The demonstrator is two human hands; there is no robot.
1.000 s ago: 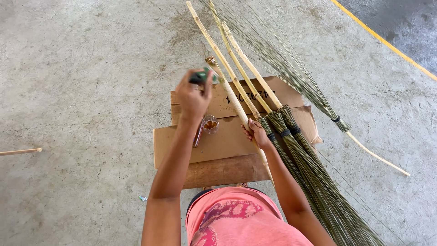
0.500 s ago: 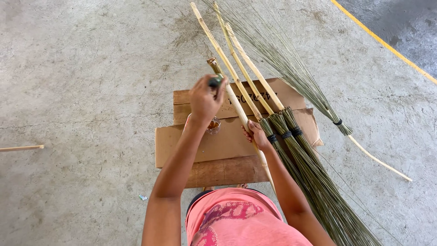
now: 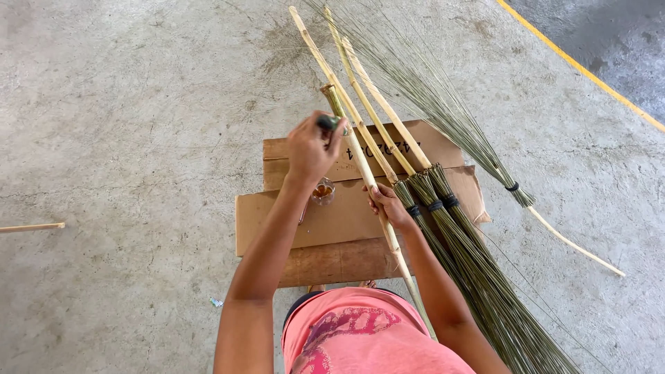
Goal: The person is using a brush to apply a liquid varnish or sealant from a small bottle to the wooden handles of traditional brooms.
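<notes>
Bamboo stick (image 3: 360, 156), light, stiff and smooth, slants over the cardboard (image 3: 332, 221); right hand (image 3: 389, 206) fingers clamp its middle, the steadiest hold, while left hand (image 3: 312, 147) fingers pinch a small dark tool (image 3: 328, 122)

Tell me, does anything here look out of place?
One broom lies apart on the floor, bristles pointing away, opposite to the bundled brooms. A lone stick lies far off to the left.

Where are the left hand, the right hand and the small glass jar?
left hand (image 3: 312, 149): head view, back of the hand, closed on a dark tool.
right hand (image 3: 389, 206): head view, knuckles, gripping a bamboo stick.
small glass jar (image 3: 323, 190): head view, its rim, on cardboard.
</notes>
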